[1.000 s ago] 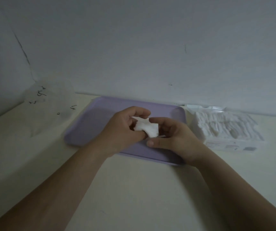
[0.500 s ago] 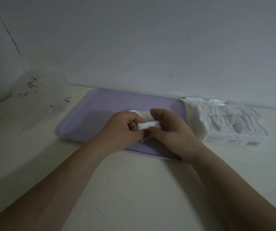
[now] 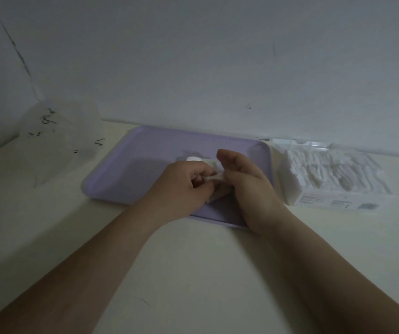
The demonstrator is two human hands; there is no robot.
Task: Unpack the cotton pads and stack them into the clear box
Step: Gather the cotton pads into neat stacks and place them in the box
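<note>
The left hand [image 3: 188, 182] hovers over the near right part of the purple tray [image 3: 143, 165]. Its fingers are curled inward and pinch a small wad of cotton pads [image 3: 217, 171]. The right hand [image 3: 246, 186] meets it from the other side, standing on its edge with the fingers reaching almost straight toward the tray's far rim, and its palm side presses against the same wad.

The wad is held just above the tray floor, between the two hands. Only white slivers of it show past the knuckles, one toward the tray's far side and one low by the left thumb. So much of it is covered that I cannot tell its long axis or which way it points.

Just beside the tray's right edge stands the clear box [image 3: 314, 147]. Its long axis runs along the wall [image 3: 193, 56], parallel to the tray's far rim, and a labelled side faces the person. It holds packed stacked pads [image 3: 326, 172], in rows slanting from far left to near right.

Off the tray's far left corner, a crumpled translucent plastic bag [image 3: 56, 141] with black print leans in the corner. Tray, box and bag all sit on the pale tabletop [image 3: 193, 273], and both forearms reach across it from the near side.
</note>
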